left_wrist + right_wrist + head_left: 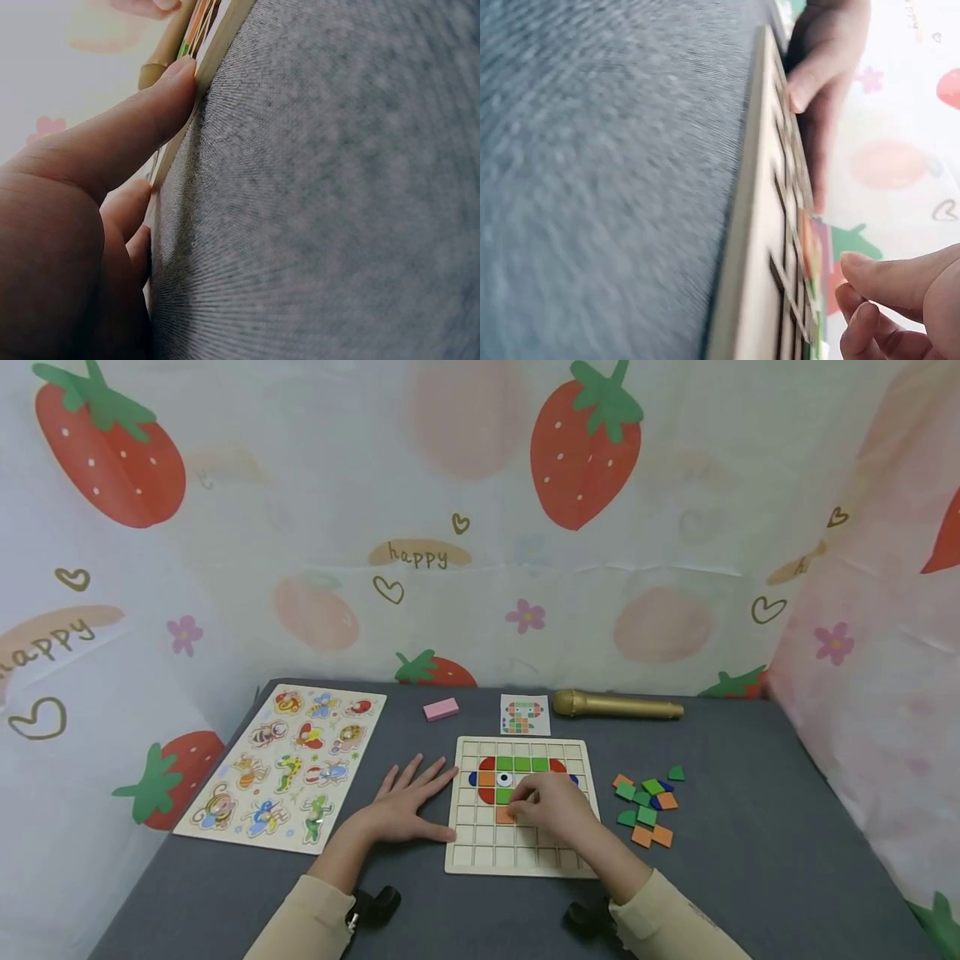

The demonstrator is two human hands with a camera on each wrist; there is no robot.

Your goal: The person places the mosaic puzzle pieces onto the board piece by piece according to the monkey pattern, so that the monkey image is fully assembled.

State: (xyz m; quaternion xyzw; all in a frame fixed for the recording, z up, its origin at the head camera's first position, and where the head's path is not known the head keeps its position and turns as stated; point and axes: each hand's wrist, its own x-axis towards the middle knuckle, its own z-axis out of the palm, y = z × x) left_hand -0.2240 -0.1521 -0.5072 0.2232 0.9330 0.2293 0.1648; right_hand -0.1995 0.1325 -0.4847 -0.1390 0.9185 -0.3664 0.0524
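Observation:
In the head view a pale wooden grid board (473, 843) lies on the dark table. Red, orange, green and blue tiles and a white eye tile (504, 779) fill part of its upper half. My left hand (405, 806) lies spread on the cloth, its thumb and forefinger tips at the board's left edge. Over the board's middle is my right hand (551, 806), fingers curled, tips beside an orange square tile (505, 815) lying in the grid. In the right wrist view its thumb and fingers (877, 274) are bent close together above the board, with no tile visible between them.
Several loose green, orange and blue tiles (647, 815) lie right of the board. Behind it are a small pattern card (543, 727), a golden microphone (622, 705) and a pink block (441, 709). An insect picture board (283, 764) lies at left.

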